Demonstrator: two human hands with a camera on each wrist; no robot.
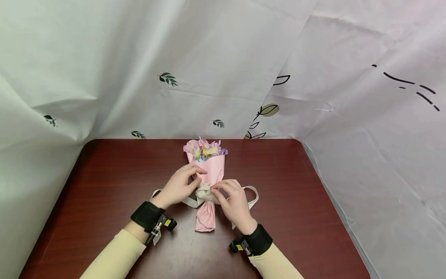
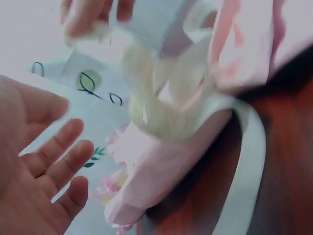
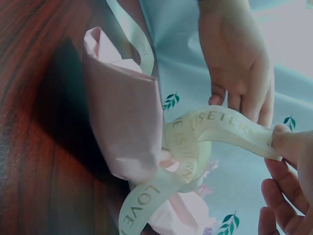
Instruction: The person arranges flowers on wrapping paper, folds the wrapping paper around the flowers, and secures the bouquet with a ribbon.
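Observation:
A bouquet of pink and purple flowers [image 1: 205, 149] in pink wrapping paper [image 1: 216, 167] lies on the table, blossoms toward the far edge. Cream ribbon [image 3: 146, 198] printed with gold letters is wound around its narrow waist, and loose lengths trail to both sides. Between thumb and fingers, my right hand [image 1: 234, 201] pinches a raised part of the ribbon, clearest in the right wrist view. My left hand [image 1: 177, 185] hovers beside the paper on the left; its fingers are spread and relaxed, with nothing between them in the left wrist view [image 2: 44, 147].
The dark red-brown table [image 1: 115, 170] has rounded far corners. White cloth [image 1: 223, 69] with leaf prints hangs behind it and along the sides. Each wrist wears a black band with a small camera, the left one [image 1: 148, 216] near a trailing ribbon end.

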